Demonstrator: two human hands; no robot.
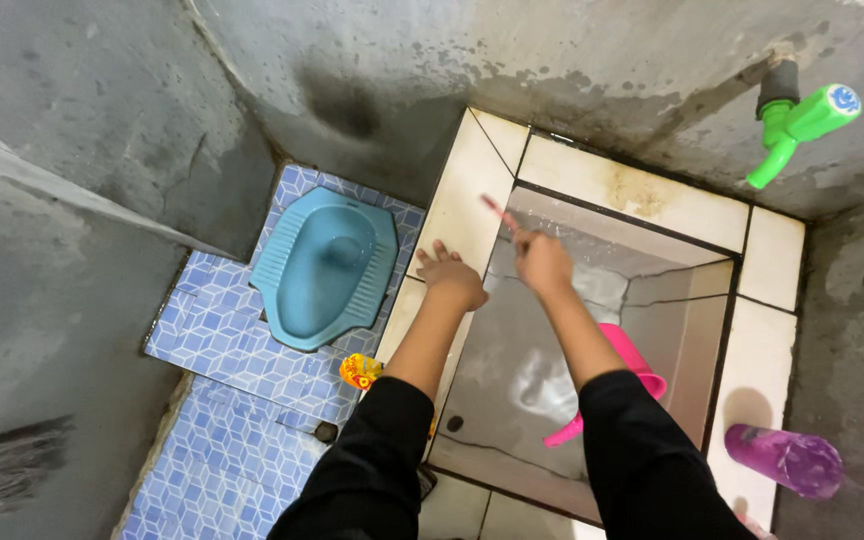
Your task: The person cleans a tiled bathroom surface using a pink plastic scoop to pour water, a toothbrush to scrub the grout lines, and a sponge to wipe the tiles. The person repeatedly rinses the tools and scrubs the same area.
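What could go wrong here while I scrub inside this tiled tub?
The left hand braces flat on the tub rim; wet tile may let it slip. The right hand reaches in with a pink brush, so a lean could tip you. The purple bottle lies at the rim's edge and might roll.

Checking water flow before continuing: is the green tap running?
Off, it seems: no stream falls from the green tap on the wall toward the tiled basin.

The pink brush [498, 211] in the right hand [542, 262] is motion-blurred, its head hard to make out; the right forearm covers much of the pink dipper [634, 365]; the yellow packet [360, 371] is partly behind the left sleeve; both arms run off the bottom edge
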